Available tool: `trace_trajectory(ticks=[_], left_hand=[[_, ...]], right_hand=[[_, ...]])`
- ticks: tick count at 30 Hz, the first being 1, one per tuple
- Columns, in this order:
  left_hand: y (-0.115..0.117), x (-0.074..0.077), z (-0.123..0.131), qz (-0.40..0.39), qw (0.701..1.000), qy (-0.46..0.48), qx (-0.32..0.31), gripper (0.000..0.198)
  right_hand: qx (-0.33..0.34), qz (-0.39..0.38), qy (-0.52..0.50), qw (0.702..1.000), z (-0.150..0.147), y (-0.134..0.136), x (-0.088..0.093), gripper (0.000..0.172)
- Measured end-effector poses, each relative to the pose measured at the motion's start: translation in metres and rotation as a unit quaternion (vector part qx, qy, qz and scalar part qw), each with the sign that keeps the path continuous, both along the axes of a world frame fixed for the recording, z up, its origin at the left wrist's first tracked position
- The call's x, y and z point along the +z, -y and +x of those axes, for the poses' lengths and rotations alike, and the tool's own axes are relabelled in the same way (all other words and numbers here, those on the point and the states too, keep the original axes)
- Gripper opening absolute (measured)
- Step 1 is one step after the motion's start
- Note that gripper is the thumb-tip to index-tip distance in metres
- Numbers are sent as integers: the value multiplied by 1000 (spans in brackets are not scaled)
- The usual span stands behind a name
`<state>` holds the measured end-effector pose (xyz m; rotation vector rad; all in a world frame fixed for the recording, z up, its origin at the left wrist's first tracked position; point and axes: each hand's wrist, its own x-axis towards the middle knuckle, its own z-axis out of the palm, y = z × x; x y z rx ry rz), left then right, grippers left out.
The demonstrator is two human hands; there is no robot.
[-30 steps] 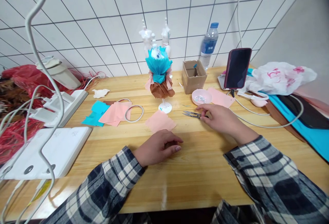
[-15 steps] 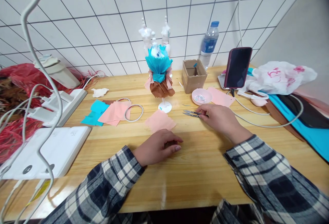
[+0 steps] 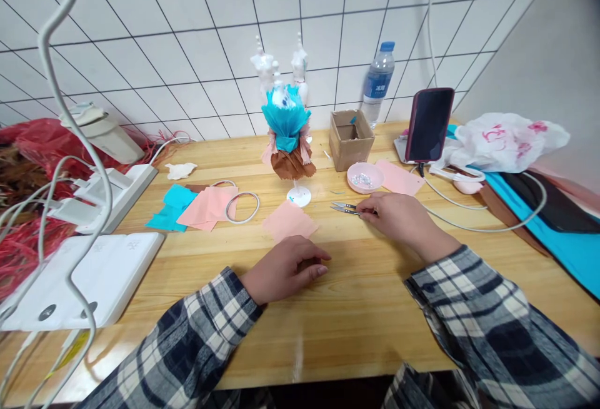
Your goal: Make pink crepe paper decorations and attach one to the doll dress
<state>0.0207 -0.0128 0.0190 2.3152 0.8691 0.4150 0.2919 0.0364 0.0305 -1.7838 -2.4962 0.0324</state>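
Small thread snips (image 3: 345,207) lie low over the table with their blades pointing left. My right hand (image 3: 403,221) has its fingers closed on their handle end. My left hand (image 3: 285,268) rests palm down, thumb and forefinger apart with nothing between them. Just beyond it lies a pink crepe-paper square (image 3: 289,220) with a jagged edge. Behind that, a miniature dress form on a white round base (image 3: 299,196) wears a blue ruffled paper top (image 3: 285,118) and a brown paper skirt (image 3: 294,165). Two white forms (image 3: 300,65) stand behind it.
A pink bowl of sequins (image 3: 365,177), a cardboard box (image 3: 351,140), a water bottle (image 3: 379,84) and a propped phone (image 3: 430,124) stand toward the back right. Left are blue paper (image 3: 171,209), a cable loop (image 3: 242,207), a power strip (image 3: 134,187) and a white box (image 3: 126,284).
The view has shifted slightly. My right hand stays on the snips, with its fingers a little more drawn in around the handle. My left hand keeps the same pose.
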Motion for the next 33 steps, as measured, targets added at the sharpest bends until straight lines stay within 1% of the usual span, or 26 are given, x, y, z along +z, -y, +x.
trace_trajectory(ticks=[3,6,8,9,11,13,16,22,26,30,33], left_hand=[[3,7,7,117,992,-43,3,29],[5,14,26,225,968,-113,-8,27],[3,14,43,268,949,-165,-21,28],[1,13,51,275,944,-184,-21,26],[-6,9,64,278,938,-206,7,25],[-12,4,74,273,937,-216,26,30],[-18,-2,79,264,941,-213,17,34],[-19,-8,80,242,950,-197,18,41],[-23,-11,80,244,953,-179,25,45],[-25,-12,78,214,959,-182,36,47],[-21,-10,75,217,957,-187,47,50]], right_hand=[[-1,-15,-10,1000,-1,0,1,22],[-13,-29,-12,999,-3,0,1,21],[-24,-32,-20,999,-4,0,1,20],[-27,-34,-28,999,-3,0,1,20],[-31,-38,-47,998,-2,-1,0,20],[-29,-44,-59,997,0,-2,0,19],[-28,-52,-64,996,3,-4,-2,19],[-49,-87,-103,990,4,-7,-7,22],[-60,-80,-125,987,3,-7,-9,19],[-63,-114,-204,970,4,-8,-15,20],[-60,-132,-256,956,6,-10,-22,19]])
